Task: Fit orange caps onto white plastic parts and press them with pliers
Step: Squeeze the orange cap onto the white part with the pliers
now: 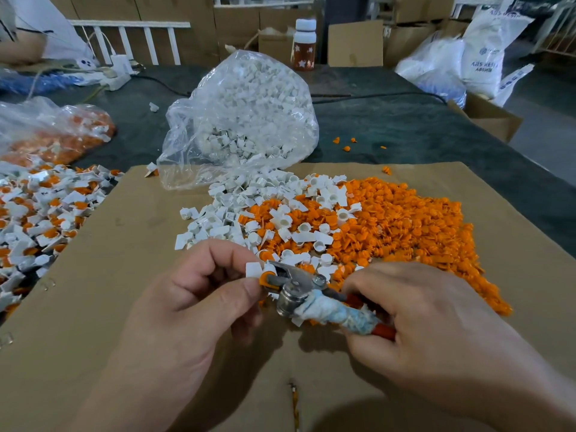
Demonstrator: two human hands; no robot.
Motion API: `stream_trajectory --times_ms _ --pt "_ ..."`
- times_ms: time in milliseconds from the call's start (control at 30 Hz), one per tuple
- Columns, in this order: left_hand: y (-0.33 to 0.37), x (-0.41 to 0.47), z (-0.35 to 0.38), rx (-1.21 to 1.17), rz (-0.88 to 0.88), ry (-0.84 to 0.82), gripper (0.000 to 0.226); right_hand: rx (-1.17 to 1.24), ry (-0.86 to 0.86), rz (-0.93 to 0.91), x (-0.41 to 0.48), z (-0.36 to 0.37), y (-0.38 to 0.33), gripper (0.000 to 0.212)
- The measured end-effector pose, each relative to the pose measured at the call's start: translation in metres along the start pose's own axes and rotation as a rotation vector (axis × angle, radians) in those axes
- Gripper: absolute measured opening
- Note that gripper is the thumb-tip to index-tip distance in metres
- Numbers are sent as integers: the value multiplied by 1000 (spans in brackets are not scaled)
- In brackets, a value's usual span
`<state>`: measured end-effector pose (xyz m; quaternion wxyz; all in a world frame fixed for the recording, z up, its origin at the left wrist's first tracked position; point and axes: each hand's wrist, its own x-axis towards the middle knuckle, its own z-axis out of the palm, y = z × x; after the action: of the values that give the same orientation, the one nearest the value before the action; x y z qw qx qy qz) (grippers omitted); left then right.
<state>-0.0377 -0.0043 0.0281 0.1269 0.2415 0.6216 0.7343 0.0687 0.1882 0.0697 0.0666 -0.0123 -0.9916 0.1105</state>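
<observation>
Nearest the lens, at the lower middle of the frame, 2 hands are seen above a brown cardboard sheet [118,307]. The left hand [193,294] is curled, and a white part [254,269] with an orange cap [263,279] on its end is pinched between its thumb and fingertips. The right hand [414,310] is wrapped round the handles of the pliers [299,291]; 1 red handle is bound in frayed pale cloth. The metal jaws are set against the orange cap, though how hard they are squeezed cannot be told.

Just above the hands, at the centre, a heap of loose white parts [230,207] is spread on the cardboard. It is mingled at its right edge with a broad heap of orange caps [405,219] that runs toward the right of the frame. At the upper middle a clear plastic bag [246,113] filled with white parts is slumped open, its mouth touching the white heap. At the left edge a pile of fitted pieces [34,210], white with orange showing, is seen, and above it a second clear bag [62,132] of orange and white pieces. The cardboard is carried by a dark counter [405,126], on which a few stray orange caps [346,144] are scattered. Along the top, a white-capped bottle [304,45] with star marks, cardboard boxes [355,42] and white sacks [480,57] are visible.
</observation>
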Motion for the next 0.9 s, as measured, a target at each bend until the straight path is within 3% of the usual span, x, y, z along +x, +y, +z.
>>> stream_trajectory --times_ms 233,667,800,900 --pt "-1 0 -2 5 16 -8 9 -21 -47 -8 -1 3 0 50" --pt "1 1 -3 22 35 -32 9 -80 -58 53 1 5 -6 42" --pt "0 2 -7 38 36 -4 11 -63 85 46 -1 8 -7 24" --pt "-2 2 -7 66 67 25 16 -30 101 24 1 15 -4 25"
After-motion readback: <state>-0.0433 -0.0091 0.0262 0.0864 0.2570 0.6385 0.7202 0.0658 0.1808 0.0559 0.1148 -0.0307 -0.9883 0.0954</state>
